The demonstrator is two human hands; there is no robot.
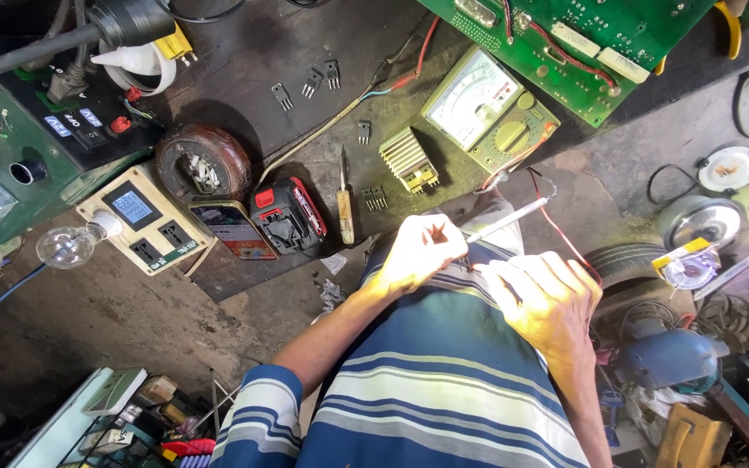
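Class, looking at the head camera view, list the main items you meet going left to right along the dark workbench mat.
Clear light bulb → cream socket box → phone → red and black battery pack → wooden-handled screwdriver → gold heatsink → analogue multimeter.

Over a striped shirt point(444, 390), the left hand point(418, 253) pinches a thin probe point(509, 218) trailing a red wire point(565, 238), the right hand point(548, 303) curled beside it, near an analog meter point(489, 110) on the dark surface point(262, 52).

blue shirt point(444, 390) with white and grey stripes; green board point(582, 43); olive meter point(491, 108) with white dial; red and black battery point(288, 217); red wire point(565, 234); cream socket box point(145, 221).
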